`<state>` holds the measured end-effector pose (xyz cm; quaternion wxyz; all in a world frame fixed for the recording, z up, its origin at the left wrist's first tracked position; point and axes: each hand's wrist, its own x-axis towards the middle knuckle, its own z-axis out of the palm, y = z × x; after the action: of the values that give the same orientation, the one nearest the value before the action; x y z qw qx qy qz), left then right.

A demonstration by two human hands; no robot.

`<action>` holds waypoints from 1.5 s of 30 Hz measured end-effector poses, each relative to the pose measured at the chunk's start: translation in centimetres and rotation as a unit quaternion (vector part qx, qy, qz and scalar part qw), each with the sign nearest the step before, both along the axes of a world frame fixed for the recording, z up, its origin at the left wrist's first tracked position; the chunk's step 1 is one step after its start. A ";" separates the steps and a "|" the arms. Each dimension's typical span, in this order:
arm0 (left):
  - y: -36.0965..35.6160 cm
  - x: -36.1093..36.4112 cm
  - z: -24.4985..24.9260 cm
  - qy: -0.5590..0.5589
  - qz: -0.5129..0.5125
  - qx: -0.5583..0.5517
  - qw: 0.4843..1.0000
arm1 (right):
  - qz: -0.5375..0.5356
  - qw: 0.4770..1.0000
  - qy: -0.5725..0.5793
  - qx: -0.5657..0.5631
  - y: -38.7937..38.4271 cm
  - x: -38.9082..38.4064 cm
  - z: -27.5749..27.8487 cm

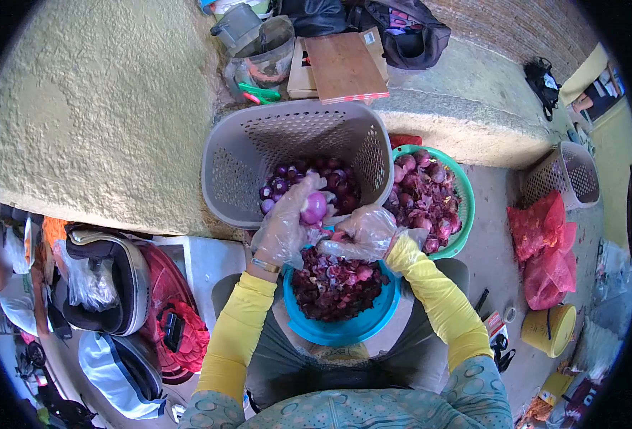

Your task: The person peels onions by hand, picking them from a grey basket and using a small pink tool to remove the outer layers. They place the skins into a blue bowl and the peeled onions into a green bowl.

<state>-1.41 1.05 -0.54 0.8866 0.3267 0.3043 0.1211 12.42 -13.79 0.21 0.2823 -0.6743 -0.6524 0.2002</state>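
My left hand (286, 223), in a clear plastic glove, grips a peeled purple onion (314, 208) at the front rim of the grey perforated basket (219, 136). Close to its right, my right hand (367, 230), gloved too, has its fingers curled together; a bit of pink shows by the fingertips, too small to name. Below both hands sits a blue basin (323, 333) full of dark red onion skins (334, 292). Several peeled onions (344, 187) lie in the basket. A green basket (466, 214) of unpeeled onions (436, 174) and loose skins stands to the right.
A brown board (341, 66) on a box and a black bag (412, 39) lie on the ledge behind. Red mesh sacks (545, 250), a yellow bucket (549, 330) and another basket (563, 175) are at right. A helmet (109, 279) lies left. Other people are partly visible at the edges.
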 end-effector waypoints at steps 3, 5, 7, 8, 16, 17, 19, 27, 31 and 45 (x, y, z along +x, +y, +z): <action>0.3 0.4 -0.2 -0.061 0.038 -0.018 0.997 | 0.019 1.000 -0.022 -0.007 -0.2 0.4 0.8; 0.4 0.4 0.2 -0.070 0.030 -0.041 0.996 | 0.022 1.000 -0.019 0.000 -0.2 0.6 1.0; 0.4 0.4 -0.1 -0.078 0.020 -0.067 0.994 | 0.023 1.000 -0.015 0.004 -0.4 0.8 1.1; 0.5 0.4 -0.7 -0.080 0.032 -0.096 0.992 | 0.044 0.998 -0.038 -0.006 -0.3 0.9 1.2; 0.5 0.5 -0.4 -0.092 0.081 -0.129 0.984 | 0.112 0.992 -0.041 -0.038 -0.4 0.6 1.3; 0.9 0.4 -0.7 -0.102 0.063 -0.136 0.983 | 0.110 0.992 -0.045 -0.033 -0.3 0.4 0.7; 1.1 0.4 -1.0 -0.113 0.044 -0.142 0.982 | 0.109 0.993 -0.048 -0.028 -0.3 -0.1 0.6; 0.9 0.3 -0.5 -0.117 0.054 -0.114 0.985 | 0.126 0.990 -0.045 -0.041 -0.8 0.3 2.0; 0.3 0.3 0.0 -0.143 0.055 -0.114 0.981 | 0.059 0.998 0.022 0.015 -0.8 0.6 1.6; -1.1 0.4 1.5 -0.123 -0.034 -0.021 0.992 | -0.174 0.981 0.042 0.078 0.1 0.6 0.4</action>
<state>-1.02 -0.10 0.98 0.9276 0.3006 0.1842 0.1239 12.99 -13.70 0.66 0.3917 -0.7445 -0.5260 0.1250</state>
